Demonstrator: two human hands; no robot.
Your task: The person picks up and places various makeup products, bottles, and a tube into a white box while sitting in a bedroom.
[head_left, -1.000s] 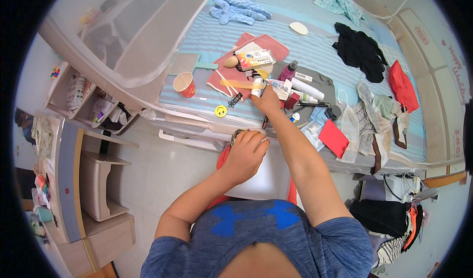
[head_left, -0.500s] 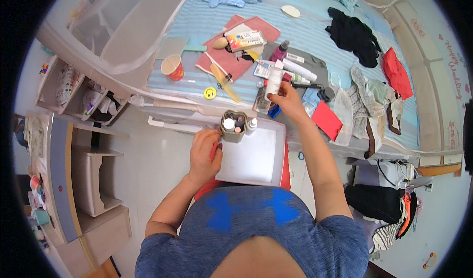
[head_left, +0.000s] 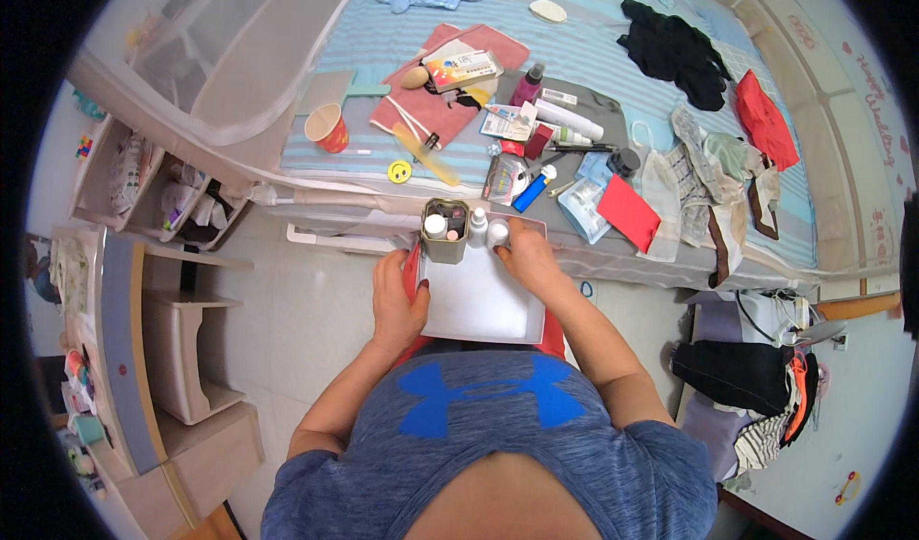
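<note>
Head cam: our R fingers grip a white btl in the white tray; our L fingers clasp its L edge; red lettering on wall.

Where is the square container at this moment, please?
In the head view, the square container stands in the far left corner of the box, just left of a white bottle.

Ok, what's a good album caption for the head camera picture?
Right hand holds a white bottle in a shallow box, left hand at its edge.
</note>
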